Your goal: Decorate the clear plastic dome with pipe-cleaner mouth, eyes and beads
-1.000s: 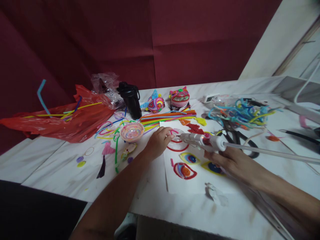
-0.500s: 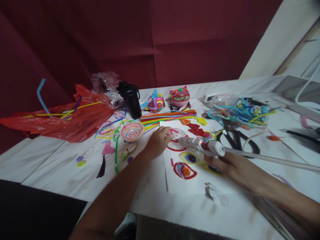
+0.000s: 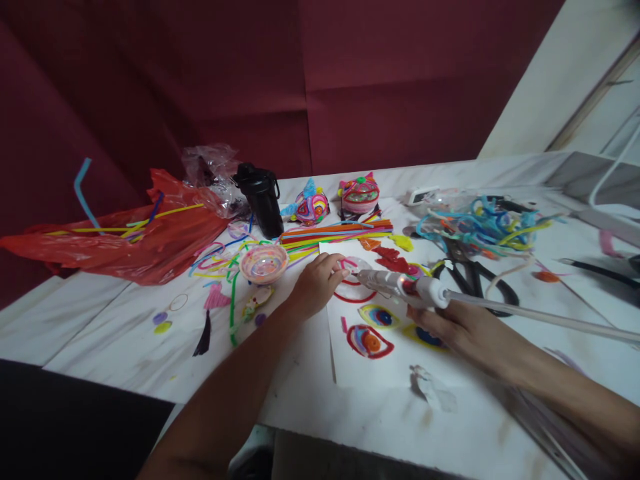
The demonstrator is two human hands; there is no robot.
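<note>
I'm looking down over a white tabletop (image 3: 295, 393) with grey marble-like streaks, backed by a creased dark red backdrop (image 3: 400, 73), with a pale wall (image 3: 530, 80) at the right. A red plastic bag (image 3: 165, 250) spreads across the far left. Right of it I have a black bottle (image 3: 267, 210) standing upright, then two colourful decorated figures (image 3: 361, 198) side by side. Nearer me lie a bundle of coloured fuzzy sticks (image 3: 335, 233) and a small pink-patterned bowl (image 3: 248, 272); off to the right, a blue tangle of sticks (image 3: 485, 227) sits behind black-handled scissors (image 3: 477, 275).

A white paper sheet (image 3: 347, 373) lies in front of me, bearing a red-edged eye piece (image 3: 370, 342) and a yellow-edged eye piece (image 3: 383, 316). Above these, at the sheet's upper left, is the round piece with a red arc (image 3: 356, 301), just beside my left fingertips.

My left hand (image 3: 316, 283) reaches in from the lower left, fingers bent and thumb drawn up to them; I can't tell whether they pinch the round piece or only rest at its edge. My right hand (image 3: 460, 327) comes in from the lower right, wrapped round the glue gun (image 3: 400, 285), whose nozzle points left towards the left fingertips. A long translucent stick (image 3: 530, 309) runs out of its back.
</note>
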